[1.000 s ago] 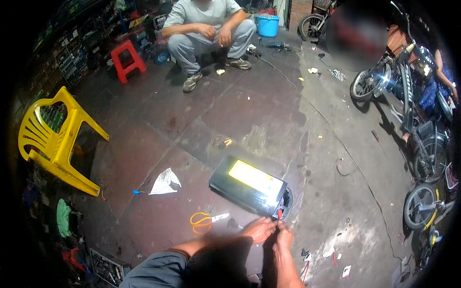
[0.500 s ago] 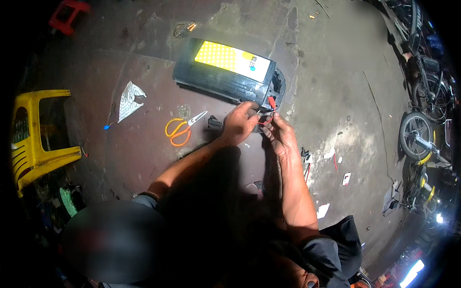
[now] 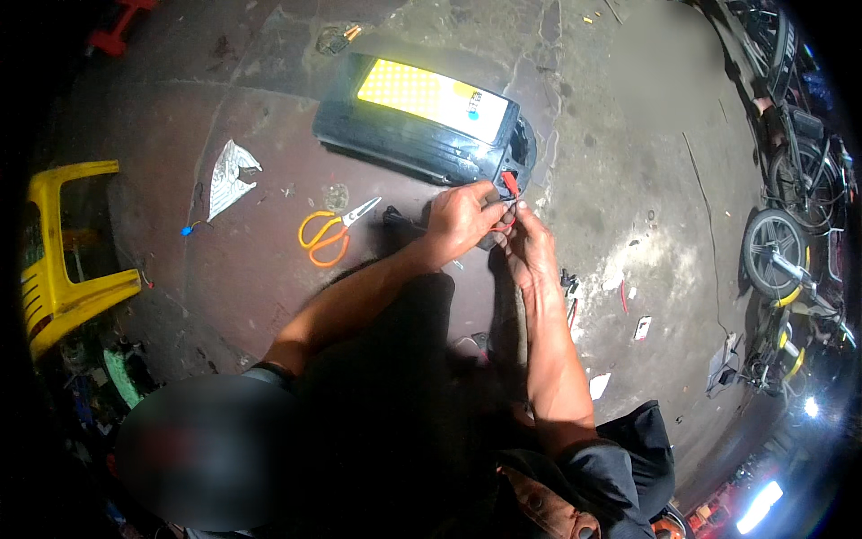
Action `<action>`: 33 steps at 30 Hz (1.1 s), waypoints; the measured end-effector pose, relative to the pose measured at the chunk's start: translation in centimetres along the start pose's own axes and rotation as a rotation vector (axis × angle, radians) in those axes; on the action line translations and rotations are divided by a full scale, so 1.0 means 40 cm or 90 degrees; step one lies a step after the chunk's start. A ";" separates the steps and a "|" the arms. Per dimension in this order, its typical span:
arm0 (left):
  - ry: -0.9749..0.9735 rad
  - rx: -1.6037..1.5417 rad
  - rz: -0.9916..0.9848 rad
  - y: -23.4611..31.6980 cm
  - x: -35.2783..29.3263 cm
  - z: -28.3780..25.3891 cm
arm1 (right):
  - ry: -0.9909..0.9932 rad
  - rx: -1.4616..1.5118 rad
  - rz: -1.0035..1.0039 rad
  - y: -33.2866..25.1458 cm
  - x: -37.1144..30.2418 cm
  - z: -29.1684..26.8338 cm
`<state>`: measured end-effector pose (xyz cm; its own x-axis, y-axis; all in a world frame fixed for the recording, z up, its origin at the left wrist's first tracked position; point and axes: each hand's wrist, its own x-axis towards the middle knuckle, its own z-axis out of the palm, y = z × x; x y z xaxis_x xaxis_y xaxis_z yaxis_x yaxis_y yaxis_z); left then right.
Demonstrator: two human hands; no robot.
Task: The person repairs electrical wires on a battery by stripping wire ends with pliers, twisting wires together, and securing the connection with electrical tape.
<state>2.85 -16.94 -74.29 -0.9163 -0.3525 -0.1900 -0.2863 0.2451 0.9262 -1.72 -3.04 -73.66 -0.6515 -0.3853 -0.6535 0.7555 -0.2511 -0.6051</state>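
A long black battery case (image 3: 395, 148) with a yellow and white label lies on the floor ahead of me. A red connector (image 3: 510, 183) hangs at its open right end, with thin red and dark wires running down from it. My left hand (image 3: 461, 221) pinches these wires just below the connector, fingers closed. Against it, the fingertips of my right hand (image 3: 532, 244) are pressed together on the wires too. My fingers hide exactly where the wires meet. Scissors (image 3: 334, 232) with orange handles lie left of my left hand, blades partly apart.
A yellow plastic stool (image 3: 81, 287) lies at the left, with a crumpled white piece (image 3: 232, 180) between it and the case. Parked two-wheelers show a wheel (image 3: 774, 251) at the right. Small scraps (image 3: 642, 327) and wire bits litter the floor on that side.
My fingertips have come closer together on the wires, the left hand edging right and up. Floor items appear slightly shifted up and left in the view.
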 end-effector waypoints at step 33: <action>-0.011 0.273 0.025 -0.072 -0.076 -0.153 | -0.002 -0.242 -0.081 -0.067 -0.013 0.004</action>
<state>8.19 -22.12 -74.38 -0.9326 -0.3207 -0.1654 -0.3374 0.6126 0.7148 -3.39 -2.31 -71.62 -0.7377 -0.3746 -0.5617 0.5891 0.0493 -0.8065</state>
